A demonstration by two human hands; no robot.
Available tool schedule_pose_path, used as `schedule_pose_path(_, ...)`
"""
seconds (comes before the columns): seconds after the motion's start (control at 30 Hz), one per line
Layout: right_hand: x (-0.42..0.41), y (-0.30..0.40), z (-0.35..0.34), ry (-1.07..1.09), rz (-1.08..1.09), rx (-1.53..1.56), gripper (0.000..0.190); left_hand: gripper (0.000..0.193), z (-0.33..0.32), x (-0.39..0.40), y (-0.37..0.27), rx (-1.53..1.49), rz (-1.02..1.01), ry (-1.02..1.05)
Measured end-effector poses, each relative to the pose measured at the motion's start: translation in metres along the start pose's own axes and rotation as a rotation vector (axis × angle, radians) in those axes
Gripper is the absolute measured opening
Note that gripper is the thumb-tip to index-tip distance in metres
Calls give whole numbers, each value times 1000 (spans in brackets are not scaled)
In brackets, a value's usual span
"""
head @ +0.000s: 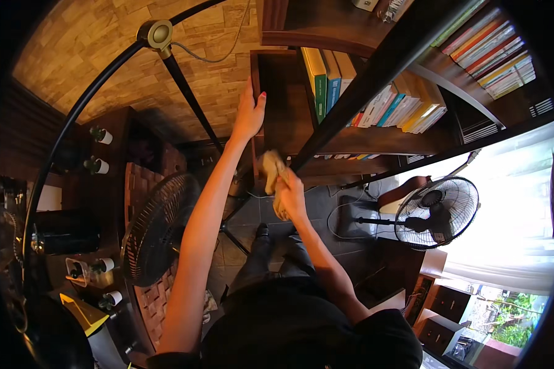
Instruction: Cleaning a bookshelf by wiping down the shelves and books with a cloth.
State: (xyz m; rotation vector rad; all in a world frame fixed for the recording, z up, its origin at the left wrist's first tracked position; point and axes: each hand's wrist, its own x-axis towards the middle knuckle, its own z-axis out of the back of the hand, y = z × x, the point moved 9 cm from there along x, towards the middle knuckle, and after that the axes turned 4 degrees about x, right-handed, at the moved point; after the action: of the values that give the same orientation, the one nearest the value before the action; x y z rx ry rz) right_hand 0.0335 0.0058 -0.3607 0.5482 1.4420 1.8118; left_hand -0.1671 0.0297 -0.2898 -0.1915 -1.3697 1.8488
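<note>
My left hand (249, 115) is raised to the left side panel (255, 69) of a dark wooden bookshelf. Its fingers lie along the panel's outer face and its thumb is at the front edge. Lower and to the right, my right hand (292, 193) grips a crumpled beige cloth (273, 169), whose upper part is blurred. The cloth is close to the lower part of the bookshelf; whether it touches the wood I cannot tell. Inside the shelf stands a row of upright books, among them a green-spined book (320, 94) and a blue-spined one (333, 90).
A thick black pole (364, 87) crosses in front of the shelf. A jointed black lamp stand (180, 78) rises at left. Pedestal fans stand left (154, 230) and right (436, 212). Cables (330, 221) lie on the dark tiled floor (267, 207). Small potted cacti (102, 136) sit on the left-hand cabinet.
</note>
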Motion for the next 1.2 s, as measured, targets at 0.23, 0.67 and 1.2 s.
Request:
schedule_pose_path(0.23, 60, 75, 9, -501, 686, -215, 43, 58, -2, -4, -3, 16, 23, 9)
schedule_pose_path(0.67, 180, 2, 9, -513, 536, -492, 50, 57, -13, -1, -9, -35, 51, 36)
schedule_pose_path(1.2, 81, -3, -1, -224, 427, 393, 55, 57, -4, -6, -8, -40, 56, 18)
